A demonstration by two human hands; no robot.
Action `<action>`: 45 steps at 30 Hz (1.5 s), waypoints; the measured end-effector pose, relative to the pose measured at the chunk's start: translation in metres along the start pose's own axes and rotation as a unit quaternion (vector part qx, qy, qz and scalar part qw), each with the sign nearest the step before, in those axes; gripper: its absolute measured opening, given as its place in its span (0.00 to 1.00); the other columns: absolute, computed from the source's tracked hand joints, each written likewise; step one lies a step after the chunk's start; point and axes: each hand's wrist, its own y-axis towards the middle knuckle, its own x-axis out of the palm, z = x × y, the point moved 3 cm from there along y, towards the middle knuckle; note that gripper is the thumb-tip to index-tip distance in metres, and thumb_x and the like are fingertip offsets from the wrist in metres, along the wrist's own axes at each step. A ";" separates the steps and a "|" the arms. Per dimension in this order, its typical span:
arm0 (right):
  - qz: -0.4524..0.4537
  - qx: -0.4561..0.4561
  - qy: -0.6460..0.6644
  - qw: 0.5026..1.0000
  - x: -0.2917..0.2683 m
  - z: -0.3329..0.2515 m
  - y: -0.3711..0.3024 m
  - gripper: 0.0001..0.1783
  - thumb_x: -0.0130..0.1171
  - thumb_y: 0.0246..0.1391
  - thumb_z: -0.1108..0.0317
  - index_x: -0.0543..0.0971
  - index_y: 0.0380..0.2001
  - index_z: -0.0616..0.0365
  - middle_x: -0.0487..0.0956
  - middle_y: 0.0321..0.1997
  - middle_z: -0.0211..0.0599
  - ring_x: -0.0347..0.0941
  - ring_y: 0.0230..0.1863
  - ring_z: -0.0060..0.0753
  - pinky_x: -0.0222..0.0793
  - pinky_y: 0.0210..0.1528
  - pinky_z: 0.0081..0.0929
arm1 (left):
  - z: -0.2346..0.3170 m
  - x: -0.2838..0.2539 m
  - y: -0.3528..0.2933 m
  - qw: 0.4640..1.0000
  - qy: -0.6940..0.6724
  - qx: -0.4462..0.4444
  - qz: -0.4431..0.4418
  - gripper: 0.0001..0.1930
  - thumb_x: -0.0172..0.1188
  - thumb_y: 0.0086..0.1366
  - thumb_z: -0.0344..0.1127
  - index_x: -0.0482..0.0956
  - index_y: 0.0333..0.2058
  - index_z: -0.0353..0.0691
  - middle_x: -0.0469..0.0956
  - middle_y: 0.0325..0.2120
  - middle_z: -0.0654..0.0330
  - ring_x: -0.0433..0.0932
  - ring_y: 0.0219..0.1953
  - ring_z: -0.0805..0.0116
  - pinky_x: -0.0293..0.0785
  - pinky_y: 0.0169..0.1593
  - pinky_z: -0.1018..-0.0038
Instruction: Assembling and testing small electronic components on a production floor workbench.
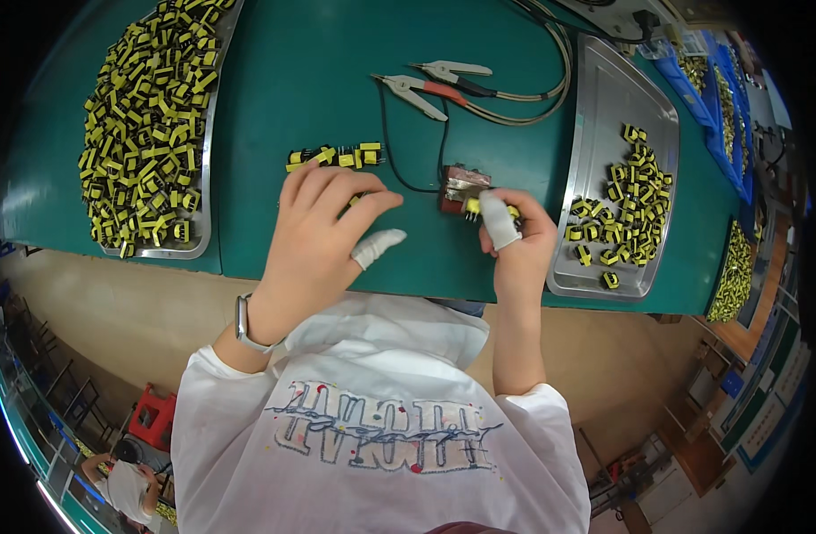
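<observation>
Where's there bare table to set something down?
Bare green table lies between the left tray and white clips, and nearer the person, between left hand and right hand. Crowded: around the component row and reddish block.

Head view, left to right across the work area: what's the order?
Heaped metal tray of yellow-and-black parts, left hand, dark red block, right hand, sparser metal tray, blue bins.

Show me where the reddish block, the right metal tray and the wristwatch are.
Reddish block (467, 182): head view, its shiny upper surface.
Right metal tray (611, 100): head view, its bare floor.
Wristwatch (242, 318): head view, its dark case.
</observation>
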 end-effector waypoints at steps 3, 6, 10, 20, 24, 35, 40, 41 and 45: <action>0.066 -0.013 -0.019 0.998 -0.003 0.003 0.005 0.09 0.68 0.62 0.68 0.83 0.39 0.62 0.76 0.25 0.25 0.67 0.20 0.14 0.55 0.23 0.17 | -0.007 -0.001 -0.004 0.999 0.030 -0.019 -0.003 0.17 0.72 0.57 0.38 0.82 0.45 0.47 0.78 0.44 0.64 0.75 0.51 0.57 0.65 0.63 0.51; 0.093 -0.030 -0.054 0.994 -0.004 0.005 0.005 0.08 0.69 0.61 0.70 0.82 0.39 0.61 0.77 0.26 0.24 0.67 0.21 0.14 0.57 0.24 0.17 | -0.011 0.000 -0.006 0.999 0.036 -0.021 -0.014 0.17 0.72 0.57 0.35 0.82 0.46 0.47 0.78 0.45 0.64 0.74 0.52 0.57 0.64 0.65 0.50; 0.074 -0.047 -0.132 0.987 -0.005 0.004 0.000 0.06 0.69 0.58 0.74 0.83 0.38 0.62 0.79 0.31 0.26 0.70 0.27 0.16 0.63 0.28 0.18 | -0.011 -0.001 -0.007 0.999 0.037 -0.019 -0.023 0.17 0.71 0.57 0.34 0.81 0.46 0.47 0.78 0.46 0.64 0.73 0.53 0.57 0.63 0.66 0.48; -0.017 -0.293 -0.297 0.909 0.006 -0.016 0.001 0.22 0.68 0.47 0.82 0.85 0.49 0.60 0.84 0.51 0.42 0.83 0.50 0.43 0.79 0.51 0.33 | -0.015 -0.006 0.000 0.992 0.066 -0.030 -0.104 0.25 0.69 0.55 0.29 0.80 0.53 0.50 0.67 0.68 0.59 0.62 0.70 0.51 0.54 0.72 0.43; -0.019 -0.313 -0.342 0.886 0.005 -0.013 0.000 0.23 0.67 0.46 0.83 0.85 0.49 0.58 0.83 0.51 0.39 0.83 0.46 0.42 0.80 0.47 0.33 | -0.021 -0.005 0.002 0.987 0.063 -0.038 -0.141 0.26 0.67 0.55 0.26 0.80 0.55 0.50 0.65 0.71 0.61 0.60 0.72 0.50 0.52 0.73 0.41; -0.031 -0.316 -0.431 0.845 0.008 -0.016 -0.003 0.27 0.67 0.46 0.85 0.86 0.52 0.53 0.82 0.53 0.35 0.82 0.40 0.38 0.80 0.40 0.30 | -0.025 -0.003 0.004 0.994 0.028 0.005 -0.108 0.18 0.68 0.57 0.29 0.83 0.47 0.48 0.74 0.60 0.64 0.70 0.62 0.52 0.62 0.67 0.45; -0.026 -0.312 -0.441 0.841 0.006 -0.016 -0.004 0.27 0.67 0.46 0.84 0.86 0.51 0.53 0.82 0.53 0.35 0.82 0.40 0.38 0.80 0.39 0.30 | -0.020 0.006 0.001 0.992 0.020 0.055 -0.115 0.17 0.68 0.57 0.29 0.83 0.46 0.50 0.76 0.57 0.65 0.72 0.59 0.55 0.63 0.66 0.46; -0.025 -0.309 -0.447 0.839 0.008 -0.017 -0.005 0.27 0.67 0.46 0.84 0.86 0.51 0.53 0.82 0.53 0.34 0.82 0.39 0.37 0.80 0.39 0.30 | -0.017 0.008 -0.001 0.988 0.020 0.076 -0.133 0.18 0.67 0.57 0.28 0.83 0.46 0.51 0.77 0.56 0.65 0.73 0.58 0.56 0.64 0.66 0.47; 0.003 -0.273 -0.428 0.861 -0.002 -0.019 -0.005 0.25 0.68 0.48 0.82 0.86 0.51 0.54 0.82 0.52 0.36 0.82 0.42 0.39 0.79 0.43 0.33 | -0.011 0.016 -0.007 0.982 0.000 0.122 -0.146 0.22 0.66 0.57 0.27 0.81 0.51 0.53 0.78 0.53 0.66 0.75 0.55 0.59 0.64 0.66 0.47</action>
